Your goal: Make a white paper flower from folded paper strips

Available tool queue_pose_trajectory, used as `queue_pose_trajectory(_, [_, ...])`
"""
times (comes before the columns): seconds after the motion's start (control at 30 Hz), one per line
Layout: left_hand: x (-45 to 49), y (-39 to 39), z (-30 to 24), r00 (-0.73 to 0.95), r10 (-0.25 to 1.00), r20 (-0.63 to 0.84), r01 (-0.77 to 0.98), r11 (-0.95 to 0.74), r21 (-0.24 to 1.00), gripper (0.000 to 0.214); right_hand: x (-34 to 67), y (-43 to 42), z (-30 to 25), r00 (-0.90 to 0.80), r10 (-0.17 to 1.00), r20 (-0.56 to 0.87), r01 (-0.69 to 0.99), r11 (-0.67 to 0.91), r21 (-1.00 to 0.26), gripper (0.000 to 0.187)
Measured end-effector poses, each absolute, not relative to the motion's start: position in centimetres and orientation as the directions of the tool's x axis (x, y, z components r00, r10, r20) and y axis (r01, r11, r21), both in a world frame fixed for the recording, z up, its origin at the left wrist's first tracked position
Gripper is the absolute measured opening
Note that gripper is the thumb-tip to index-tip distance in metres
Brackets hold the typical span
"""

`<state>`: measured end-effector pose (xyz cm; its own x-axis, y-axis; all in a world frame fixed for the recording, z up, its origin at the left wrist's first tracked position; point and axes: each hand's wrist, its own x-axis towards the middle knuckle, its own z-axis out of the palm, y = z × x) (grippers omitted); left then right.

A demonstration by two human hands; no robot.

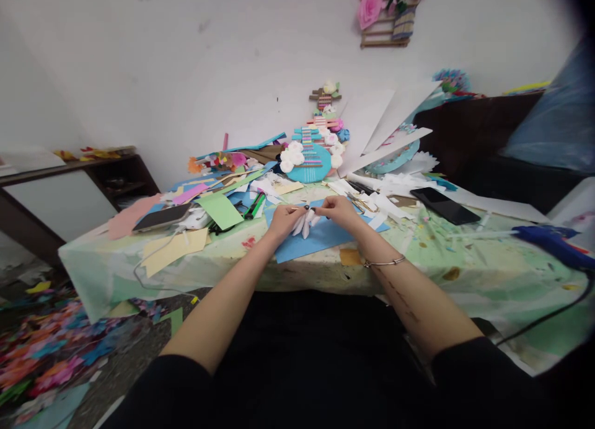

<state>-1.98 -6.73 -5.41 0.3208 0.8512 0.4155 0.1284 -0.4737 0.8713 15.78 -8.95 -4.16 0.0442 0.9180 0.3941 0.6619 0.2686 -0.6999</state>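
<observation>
Between my two hands hangs a white paper flower [305,224] with narrow pointed petals. My left hand [284,220] pinches it at its upper left, the fingers closed. From the right, my right hand [341,211] grips its upper right edge, thumb and fingers pressed together. Dark nails show where the fingertips almost meet; the flower's top is partly hidden by them. Beneath lies a sheet of blue paper [297,249] on the table. Just left of it are a green utility knife [255,206] and a light green paper piece [220,211].
A blue lute-shaped craft piece [309,163] with white flowers stands against the wall. A black phone [445,206] and a blue glue gun [553,240] with a cord lie at the right. Paper scraps cover the stained tablecloth [413,258]. Colourful paper flowers [51,342] are heaped on the floor at left.
</observation>
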Motion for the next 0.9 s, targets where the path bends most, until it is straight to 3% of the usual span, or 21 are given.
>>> queue_pose_trajectory(0.3, [-1.7,-6.79,-5.25,0.229,0.903,0.363,0.176,-0.406,0.897,0.035,15.69,-9.0,-4.11,0.055,0.922,0.384,0.659,0.256,-0.708,0.032])
queue_pose_trajectory(0.9, [-1.75,-6.64,-5.39,0.264,0.897,0.355,0.145,-0.401,0.905,0.036,15.7,-9.03,-4.08,0.06,0.92,0.387,0.673,0.249,-0.697,0.029])
